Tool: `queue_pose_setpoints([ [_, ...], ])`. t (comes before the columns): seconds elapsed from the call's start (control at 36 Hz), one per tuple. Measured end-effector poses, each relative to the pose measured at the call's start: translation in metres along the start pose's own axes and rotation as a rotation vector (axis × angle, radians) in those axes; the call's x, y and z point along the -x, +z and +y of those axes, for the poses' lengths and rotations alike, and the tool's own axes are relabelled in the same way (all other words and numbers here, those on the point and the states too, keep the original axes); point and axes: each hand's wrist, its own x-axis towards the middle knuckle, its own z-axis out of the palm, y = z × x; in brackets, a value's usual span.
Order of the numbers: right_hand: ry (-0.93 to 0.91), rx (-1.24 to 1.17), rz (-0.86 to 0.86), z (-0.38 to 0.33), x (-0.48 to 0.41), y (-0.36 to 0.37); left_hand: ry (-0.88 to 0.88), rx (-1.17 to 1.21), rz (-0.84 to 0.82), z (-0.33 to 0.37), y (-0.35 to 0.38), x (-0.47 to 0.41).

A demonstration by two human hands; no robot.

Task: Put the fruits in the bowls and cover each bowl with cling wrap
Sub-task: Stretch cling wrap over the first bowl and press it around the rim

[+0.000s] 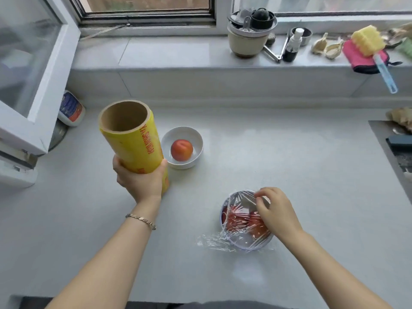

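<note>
Left fingers (116,164) curl round the lower end of a yellow wrap roll (131,139), held tilted with its open cardboard core up. Right fingers (260,195) pinch crinkled clear wrap (239,210) at the far rim of the near bowl (252,247), over red fruits (236,219); loose film trails left on the tabletop (289,152). Just right of the roll, an uncovered white bowl (197,139) holds one fruit (181,150).

Counter (301,166): open passage over the stretch between the white bowl (189,164) and the covered bowl (243,240), loose film (213,241) trailing left of the latter; left side obstructed by the standing cling wrap roll (133,141) and window sash (38,130); sink (392,152) bounds the right.
</note>
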Motion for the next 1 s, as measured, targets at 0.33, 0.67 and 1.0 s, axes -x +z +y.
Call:
queue_pose_setpoints([
  [0.33,0.002,0.045,-0.083,0.005,-0.001,0.008,-0.030,-0.020,-0.050,-0.018,-0.008,-0.002],
  [0.67,0.040,0.022,-0.073,0.009,-0.001,0.006,-0.382,-0.320,-0.649,-0.034,0.006,0.071],
  [1.0,0.226,0.203,-0.231,0.018,0.032,-0.004,-0.068,-0.459,-1.000,-0.037,-0.005,0.095],
])
